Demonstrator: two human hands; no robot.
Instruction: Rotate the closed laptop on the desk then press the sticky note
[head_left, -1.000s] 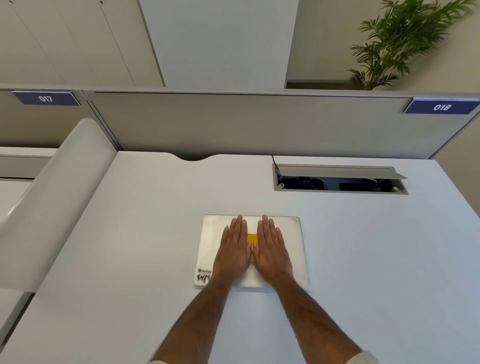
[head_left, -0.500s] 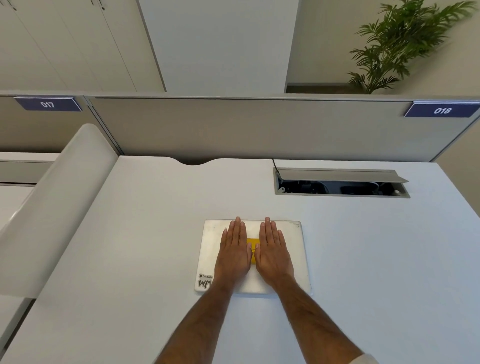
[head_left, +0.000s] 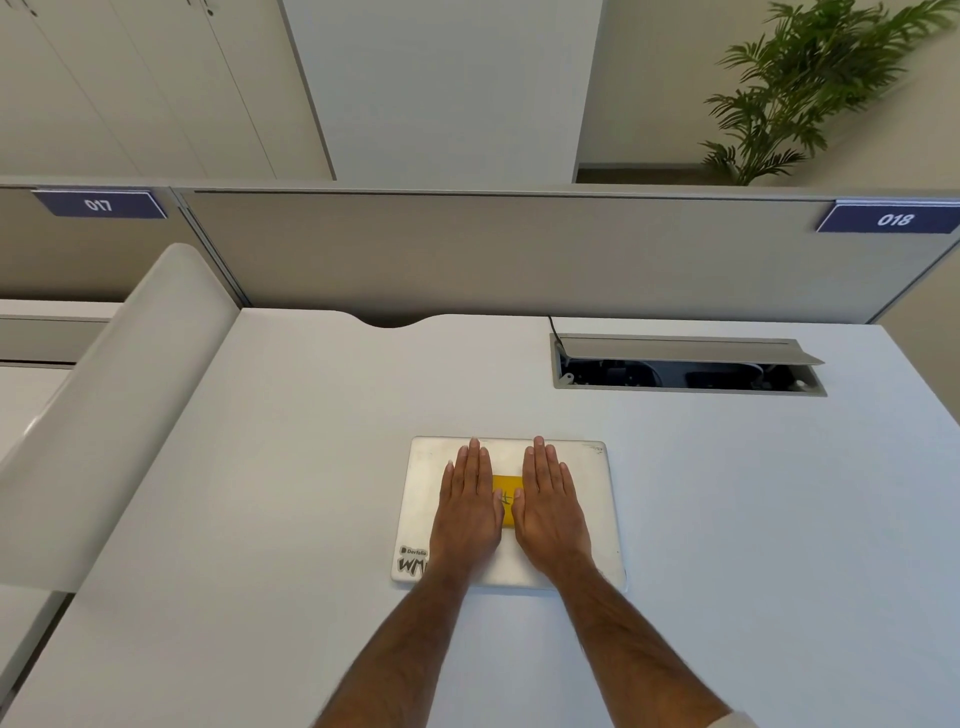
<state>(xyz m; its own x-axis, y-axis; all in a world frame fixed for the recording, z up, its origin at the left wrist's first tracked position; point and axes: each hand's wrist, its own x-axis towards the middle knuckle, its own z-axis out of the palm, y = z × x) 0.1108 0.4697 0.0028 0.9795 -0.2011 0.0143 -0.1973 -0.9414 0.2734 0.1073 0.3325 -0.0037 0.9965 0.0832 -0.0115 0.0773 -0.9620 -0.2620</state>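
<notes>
The closed laptop (head_left: 592, 499) lies flat on the white desk (head_left: 260, 493), near its front middle, with a printed sticker (head_left: 411, 561) at its near left corner. The left hand (head_left: 467, 512) rests palm down on the lid, fingers extended and together, grasping nothing. Between both hands a yellow sticky note (head_left: 506, 496) shows on the lid, its edges under the thumbs; the right hand (head_left: 550, 512) lies equally flat, with an open cable tray (head_left: 685, 366) farther right.
</notes>
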